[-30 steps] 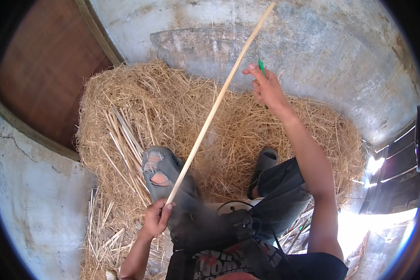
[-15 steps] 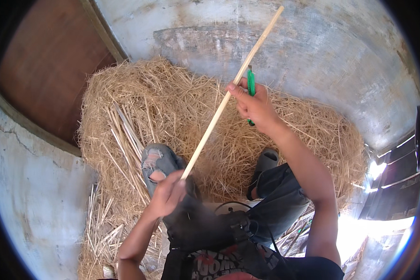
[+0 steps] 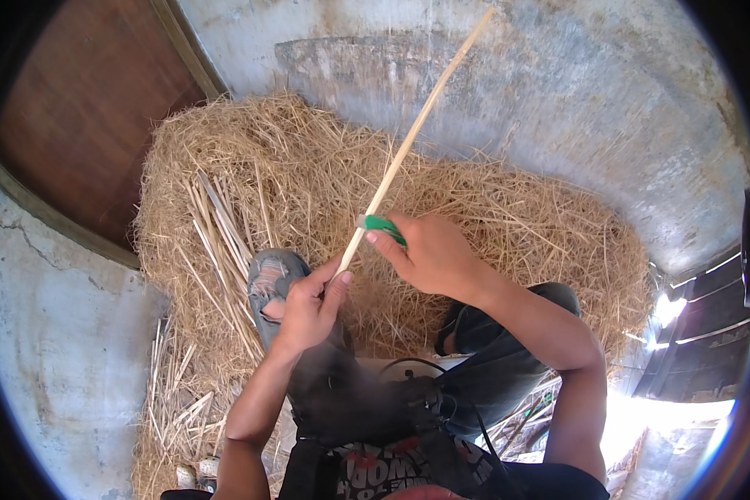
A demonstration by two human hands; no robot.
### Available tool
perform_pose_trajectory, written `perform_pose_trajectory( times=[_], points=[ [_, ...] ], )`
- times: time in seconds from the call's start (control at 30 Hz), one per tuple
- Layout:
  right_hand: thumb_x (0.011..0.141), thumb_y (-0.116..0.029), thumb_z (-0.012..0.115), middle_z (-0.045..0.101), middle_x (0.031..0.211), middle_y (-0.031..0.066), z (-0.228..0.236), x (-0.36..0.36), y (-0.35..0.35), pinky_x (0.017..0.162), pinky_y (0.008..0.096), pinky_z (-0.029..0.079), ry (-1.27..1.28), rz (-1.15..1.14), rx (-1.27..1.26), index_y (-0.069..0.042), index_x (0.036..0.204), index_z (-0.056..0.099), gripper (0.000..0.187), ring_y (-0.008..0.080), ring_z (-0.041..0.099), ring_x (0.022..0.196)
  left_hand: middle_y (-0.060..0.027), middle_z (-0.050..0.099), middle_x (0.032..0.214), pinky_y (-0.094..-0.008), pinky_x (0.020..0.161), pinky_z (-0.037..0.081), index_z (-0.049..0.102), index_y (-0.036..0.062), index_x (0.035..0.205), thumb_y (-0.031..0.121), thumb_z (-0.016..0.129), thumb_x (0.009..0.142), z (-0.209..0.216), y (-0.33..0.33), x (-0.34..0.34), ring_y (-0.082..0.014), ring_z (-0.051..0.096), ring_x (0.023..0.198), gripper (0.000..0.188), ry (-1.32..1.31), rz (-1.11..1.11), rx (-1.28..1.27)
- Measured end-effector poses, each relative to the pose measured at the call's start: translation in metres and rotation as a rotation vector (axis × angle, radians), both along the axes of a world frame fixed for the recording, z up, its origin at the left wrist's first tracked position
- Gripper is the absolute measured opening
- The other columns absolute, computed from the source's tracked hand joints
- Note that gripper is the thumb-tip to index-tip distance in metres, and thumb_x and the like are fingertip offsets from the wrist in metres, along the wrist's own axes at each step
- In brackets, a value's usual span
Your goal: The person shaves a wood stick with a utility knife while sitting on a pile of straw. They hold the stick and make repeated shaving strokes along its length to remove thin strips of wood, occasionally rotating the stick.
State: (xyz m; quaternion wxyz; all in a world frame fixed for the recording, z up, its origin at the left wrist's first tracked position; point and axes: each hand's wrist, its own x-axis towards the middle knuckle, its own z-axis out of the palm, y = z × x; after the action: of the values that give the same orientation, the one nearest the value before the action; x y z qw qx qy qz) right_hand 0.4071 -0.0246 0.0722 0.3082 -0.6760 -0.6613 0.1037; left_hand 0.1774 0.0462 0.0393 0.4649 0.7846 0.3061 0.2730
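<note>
A long pale wooden stick (image 3: 426, 110) slants up and away to the right, its far end in front of the wall. My left hand (image 3: 312, 310) grips its near end, above my left knee. In my right hand (image 3: 432, 257) is a green-handled utility knife (image 3: 384, 227), fingers wrapped round the handle. Its blade end meets the stick a short way beyond my left hand. Most of the knife's handle is hidden inside my right hand.
Dry straw (image 3: 508, 217) is heaped on the floor ahead. Thin split sticks (image 3: 221, 237) lie on it by my left knee, with more strips (image 3: 175, 379) lower left. A grey wall (image 3: 575, 92) curves behind, and a brown panel (image 3: 92, 108) stands far left.
My right hand has come down and nearer, off the stick's middle. The knife, formerly upright in those fingers, now has its blade end against the stick. My left hand moved slightly up.
</note>
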Motion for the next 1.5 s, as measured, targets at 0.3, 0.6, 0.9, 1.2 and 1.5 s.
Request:
perform_pose_trajectory(
  times=[0.3,0.6,0.9,1.2,1.5],
  points=[
    [0.109,-0.049,0.045,0.058,0.057,0.0136,0.009,0.014,0.030,0.049,0.0473,0.047,0.217,-0.164,-0.240,-0.001,0.098,0.066,0.054,0.0330,0.055,0.044,-0.0187,0.063,0.066,-0.0339,0.055,0.048,0.065,-0.0089,0.127,0.009,0.067,0.100,-0.018,-0.002,-0.024,-0.0234,0.062,0.053,0.033,0.136,0.083,0.252],
    [0.112,-0.048,0.036,0.058,0.067,0.0077,-0.025,0.150,0.051,0.055,0.0373,0.049,-0.034,-0.508,0.065,0.005,0.127,0.063,0.061,0.0191,0.058,0.062,-0.0197,0.065,0.067,-0.0347,0.056,0.051,0.067,-0.0082,0.126,0.006,0.069,0.098,-0.028,-0.019,-0.062,-0.0271,0.064,0.054,0.032,0.152,-0.067,0.283],
    [0.109,-0.061,0.034,0.052,0.070,0.0071,0.008,0.230,0.002,0.072,0.0432,0.043,0.433,-0.882,0.223,0.001,0.076,0.056,0.073,0.0208,0.047,0.070,-0.0087,0.057,0.061,-0.0289,0.052,0.044,0.068,-0.0037,0.129,0.004,0.069,0.097,-0.049,-0.035,-0.131,-0.0111,0.055,0.052,0.033,0.203,-0.012,0.126],
    [0.108,-0.063,0.036,0.063,0.071,0.0120,0.021,0.078,0.015,0.071,0.0428,0.053,0.243,-0.356,0.085,0.003,0.118,0.070,0.075,0.0233,0.064,0.069,-0.0094,0.057,0.061,-0.0285,0.051,0.043,0.068,-0.0081,0.125,0.001,0.071,0.095,-0.048,-0.034,-0.113,-0.0103,0.054,0.053,0.032,0.050,-0.026,0.161],
    [0.107,-0.050,0.048,0.062,0.059,0.0129,-0.018,-0.007,0.000,0.057,0.0499,0.052,-0.044,0.043,-0.231,-0.005,0.105,0.073,0.051,0.0323,0.067,0.057,-0.0005,0.055,0.061,-0.0251,0.052,0.041,0.067,-0.0045,0.130,0.001,0.061,0.101,-0.047,-0.033,-0.094,-0.0066,0.052,0.054,0.029,-0.018,-0.062,0.143]
  ],
)
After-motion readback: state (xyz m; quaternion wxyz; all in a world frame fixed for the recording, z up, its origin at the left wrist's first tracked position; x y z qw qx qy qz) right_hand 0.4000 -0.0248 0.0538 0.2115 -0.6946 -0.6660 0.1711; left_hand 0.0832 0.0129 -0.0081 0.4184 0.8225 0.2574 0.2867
